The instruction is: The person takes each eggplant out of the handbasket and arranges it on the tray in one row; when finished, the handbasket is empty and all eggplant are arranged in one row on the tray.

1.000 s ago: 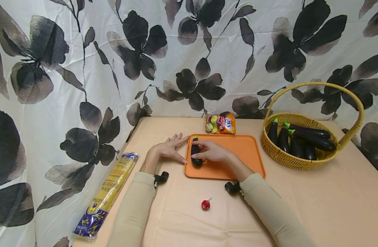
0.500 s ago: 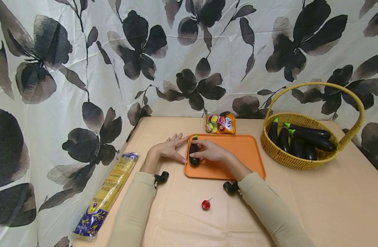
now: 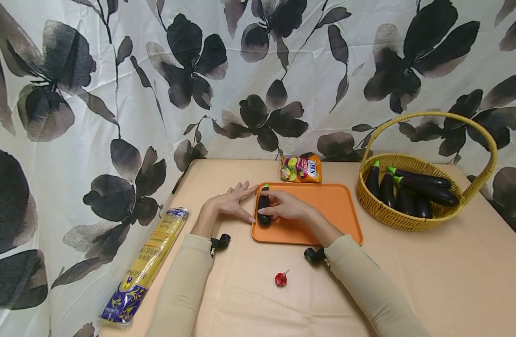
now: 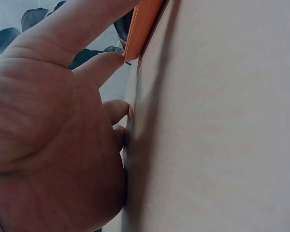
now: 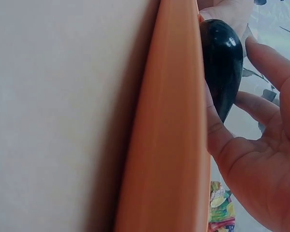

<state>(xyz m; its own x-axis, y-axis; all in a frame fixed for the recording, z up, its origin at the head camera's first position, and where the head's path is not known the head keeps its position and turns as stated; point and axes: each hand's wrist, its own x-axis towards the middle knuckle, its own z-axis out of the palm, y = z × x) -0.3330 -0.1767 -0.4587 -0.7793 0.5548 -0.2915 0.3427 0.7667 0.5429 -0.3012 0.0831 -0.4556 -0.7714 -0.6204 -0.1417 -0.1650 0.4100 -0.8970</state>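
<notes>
A dark eggplant point(image 3: 263, 203) with a green tip lies along the left side of the orange tray point(image 3: 317, 213). My right hand point(image 3: 291, 206) holds it from the right, thumb at the near end and fingers farther up. In the right wrist view, the eggplant's rounded end point(image 5: 223, 63) shows between thumb and fingers, just above the tray rim point(image 5: 169, 145). My left hand point(image 3: 230, 204) rests on the table with fingers spread, its thumb and index fingertip touching the tray's left edge. The left wrist view shows that palm point(image 4: 53, 121) beside the tray corner point(image 4: 144, 24).
At the right stands a tall-handled wicker basket point(image 3: 386, 222) with several eggplants point(image 3: 426, 189). A colourful candy bag point(image 3: 301, 169) lies behind the tray. A red lollipop point(image 3: 281, 279) lies in front, and a spaghetti pack point(image 3: 146, 267) along the left table edge.
The right hand has shifted the eggplant slightly left, closer to the tray's left rim. My left hand has stayed in place.
</notes>
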